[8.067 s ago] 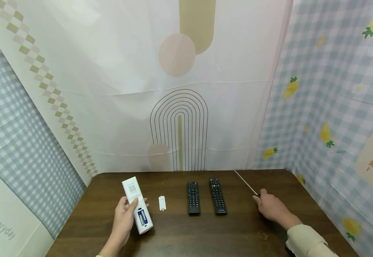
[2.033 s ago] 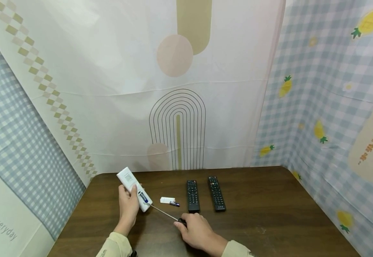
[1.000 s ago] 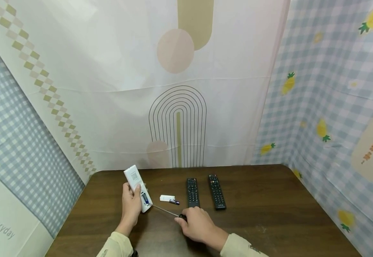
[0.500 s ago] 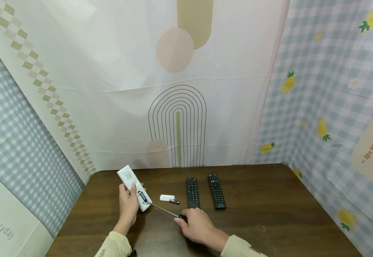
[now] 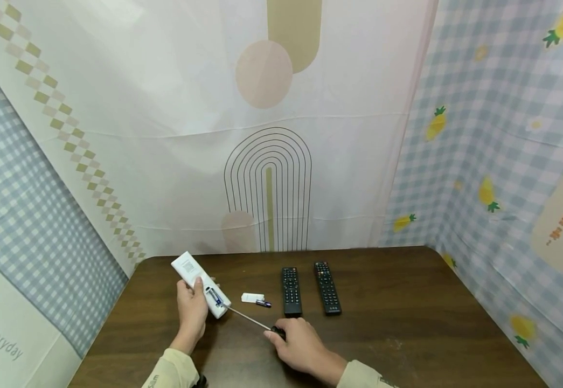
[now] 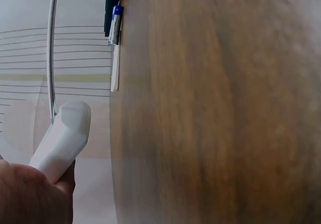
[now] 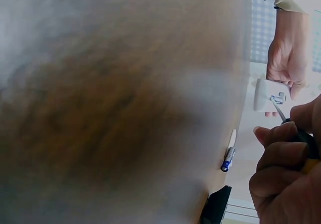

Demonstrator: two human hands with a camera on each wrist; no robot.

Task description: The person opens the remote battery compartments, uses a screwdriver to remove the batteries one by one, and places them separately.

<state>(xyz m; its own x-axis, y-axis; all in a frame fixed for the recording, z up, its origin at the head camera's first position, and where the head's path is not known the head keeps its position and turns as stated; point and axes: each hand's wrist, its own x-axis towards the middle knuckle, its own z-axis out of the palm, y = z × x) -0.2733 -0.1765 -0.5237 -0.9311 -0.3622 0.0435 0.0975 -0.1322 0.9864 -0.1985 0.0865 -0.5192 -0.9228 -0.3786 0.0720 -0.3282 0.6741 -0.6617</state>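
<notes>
My left hand (image 5: 192,310) grips a white remote control (image 5: 189,268), back upward, tilted above the table. Its battery compartment stands uncovered, with a blue-and-silver battery (image 5: 215,296) inside. From the right, my right hand (image 5: 300,346) holds a screwdriver (image 5: 247,317) by its dark handle, fingers curled round it in the right wrist view. The screwdriver's tip is at the compartment's lower end; whether it touches the battery I cannot tell. A white battery cover (image 5: 251,297) lies on the table, a loose battery (image 5: 264,304) against its right end.
Two black remote controls, one nearer the middle (image 5: 291,288) and one farther right (image 5: 327,291), lie buttons up on the brown wooden table (image 5: 407,312). The near one's lower end is close to my right hand. Patterned cloth (image 5: 174,161) hangs behind and at both sides.
Since the oldest frame, my right hand has brought the screwdriver from the right to the white remote. A loose battery now lies by the turned cover. Lately the remote has tilted slightly leftward.
</notes>
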